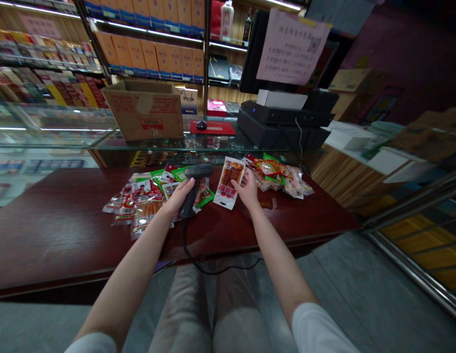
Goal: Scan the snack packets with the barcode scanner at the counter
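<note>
Dark red-brown wood is forming the counter top (66, 220) on which the work is taking place, seen from the head camera looking forward and down. The left hand (180, 196) is wrapping closed around the handle of a dark grey barcode scanner (196, 184), whose head is pointing to the right; its black cable (198, 264) is hanging off the counter's near edge and looping above the person's lap. The right hand (246, 189) is holding a single snack packet (230, 182) by its right edge, fingers closed on it, so that the packet is tilting up just beside the scanner's head, white-bordered with a red-orange panel facing the camera. To the left of the scanner, a spread pile of packets (143, 201) in red, green and white is lying flat on the counter; part of it is lying under the left hand. To the right of the held packet, a second heap of packets (279, 174) is lying near the counter's far edge. Behind the counter, a glass display case (55, 135) is carrying a cardboard box (145, 110), a red mat with a computer mouse (201, 125), and a black till unit (283, 122) with a pink paper notice (292, 46) hanging above it. Shelves of boxed goods (150, 54) are filling the back wall.
</note>
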`<action>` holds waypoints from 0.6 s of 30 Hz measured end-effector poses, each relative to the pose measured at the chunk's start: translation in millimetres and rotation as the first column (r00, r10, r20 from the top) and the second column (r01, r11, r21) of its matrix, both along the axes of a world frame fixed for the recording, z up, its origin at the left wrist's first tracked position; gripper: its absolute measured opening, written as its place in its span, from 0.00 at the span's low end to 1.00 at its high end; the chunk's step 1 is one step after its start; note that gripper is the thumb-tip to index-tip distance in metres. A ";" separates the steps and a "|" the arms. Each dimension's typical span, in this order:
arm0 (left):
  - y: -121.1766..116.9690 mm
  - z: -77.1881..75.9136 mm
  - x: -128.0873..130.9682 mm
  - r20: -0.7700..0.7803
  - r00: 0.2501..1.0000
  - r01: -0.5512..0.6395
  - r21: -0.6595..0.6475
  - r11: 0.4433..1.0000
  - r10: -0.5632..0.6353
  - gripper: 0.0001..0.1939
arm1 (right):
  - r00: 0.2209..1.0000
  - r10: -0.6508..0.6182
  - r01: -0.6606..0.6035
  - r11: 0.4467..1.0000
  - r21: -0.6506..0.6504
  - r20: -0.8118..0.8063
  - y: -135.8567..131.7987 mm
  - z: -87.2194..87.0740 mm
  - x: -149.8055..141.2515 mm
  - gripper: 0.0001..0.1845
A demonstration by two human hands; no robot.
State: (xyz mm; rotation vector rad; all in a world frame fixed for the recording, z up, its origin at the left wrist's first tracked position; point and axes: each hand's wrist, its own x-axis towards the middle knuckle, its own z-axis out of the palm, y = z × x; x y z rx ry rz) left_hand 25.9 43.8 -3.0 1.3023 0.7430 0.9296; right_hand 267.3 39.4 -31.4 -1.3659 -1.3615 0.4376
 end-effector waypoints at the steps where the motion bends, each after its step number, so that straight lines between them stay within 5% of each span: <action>1: 1.7 3.2 -2.9 -0.017 0.999 -0.041 -0.001 0.999 0.041 0.36 | 0.999 -0.040 0.040 0.999 0.032 -0.005 -0.5 8.0 7.2 0.34; 5: 10.4 19.3 -24.1 -0.135 0.962 -0.236 0.030 0.971 0.238 0.28 | 0.945 -0.302 0.289 0.951 0.112 0.124 9.8 48.4 64.3 0.37; 9: 21.9 23.0 -52.2 -0.286 0.894 -0.345 0.053 0.937 0.345 0.19 | 0.767 -0.501 0.538 0.842 0.023 0.400 36.1 77.2 132.7 0.27; 15: 35.6 -3.2 -69.3 -0.318 0.854 -0.425 0.032 0.905 0.413 0.18 | 0.685 -0.316 0.619 0.727 -0.296 0.657 49.4 62.8 169.4 0.19; 18: 36.9 -10.3 -63.7 -0.294 0.877 -0.386 0.043 0.922 0.381 0.17 | 0.685 -0.432 0.645 0.733 -0.214 0.586 37.9 52.9 164.6 0.21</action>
